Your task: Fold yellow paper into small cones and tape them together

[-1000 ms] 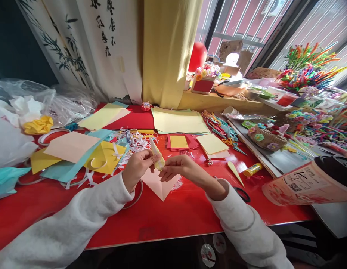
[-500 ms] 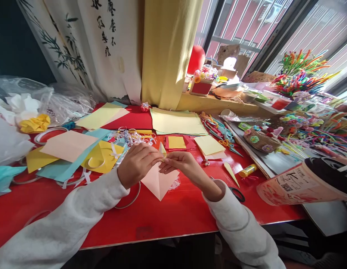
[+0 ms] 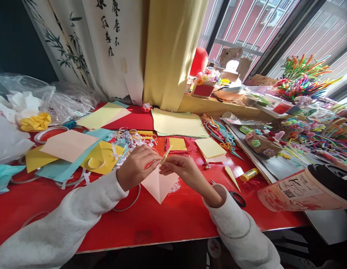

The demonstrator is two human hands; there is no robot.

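Observation:
Between my fingertips stands a small folded piece of pale yellow paper, narrow and pointed at the top. My left hand pinches it from the left, and my right hand pinches its lower end from the right. My fingers hide the lower part of the paper. Below both hands, a creased pink paper square lies on the red table with one corner towards me. To the right of my right hand lies a slim pale yellow folded paper cone.
Scissors lie partly under my right sleeve, near a yellow glue stick. A large drink cup stands at the right. Coloured paper sheets are heaped on the left, a cream paper stack at the back.
The folded yellow paper has turned and now shows as a narrower, right-leaning point. My left fingers have opened out slightly around it. The camera view has shifted a little.

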